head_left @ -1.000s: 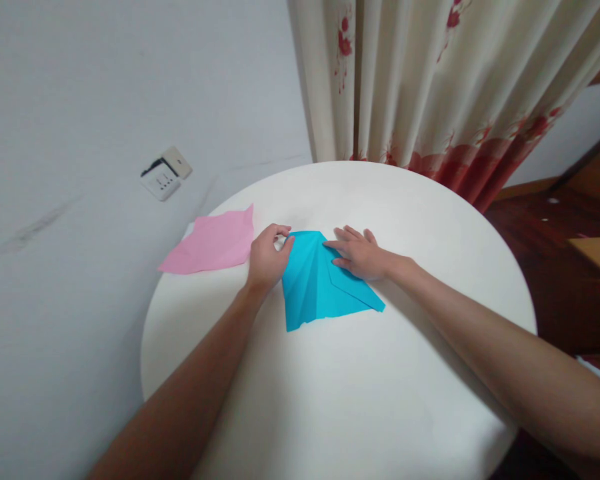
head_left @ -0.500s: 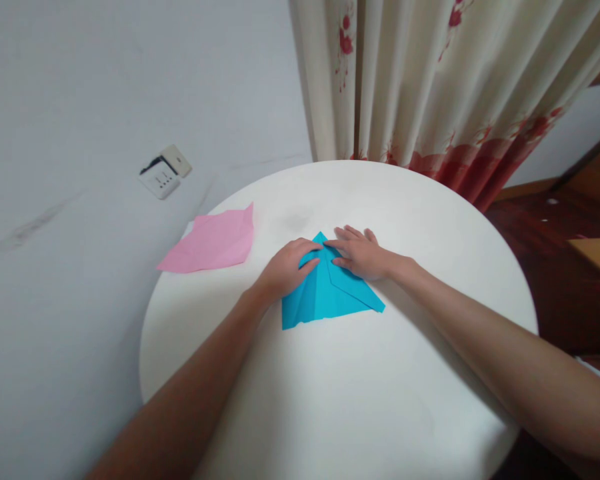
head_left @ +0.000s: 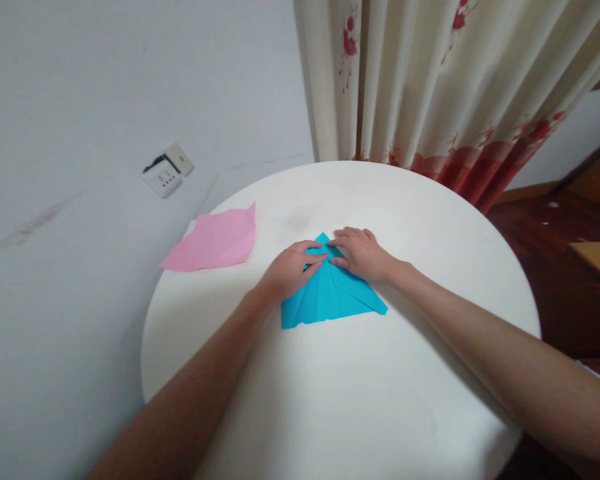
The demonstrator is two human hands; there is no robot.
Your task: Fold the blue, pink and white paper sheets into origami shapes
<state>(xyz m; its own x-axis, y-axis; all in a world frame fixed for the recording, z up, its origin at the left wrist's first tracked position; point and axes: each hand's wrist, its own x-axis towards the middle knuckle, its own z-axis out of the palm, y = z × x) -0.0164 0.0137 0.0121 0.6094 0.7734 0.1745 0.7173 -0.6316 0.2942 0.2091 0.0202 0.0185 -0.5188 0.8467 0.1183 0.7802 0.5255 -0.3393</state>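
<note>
On table | left hand, right hand apparently flat, pressing blue paper

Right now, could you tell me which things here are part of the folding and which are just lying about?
In use:
blue paper, pressed flat under the left hand and right hand
round white table, which bears it

Lying about:
pink paper, untouched
wall socket
flowered curtain
</note>
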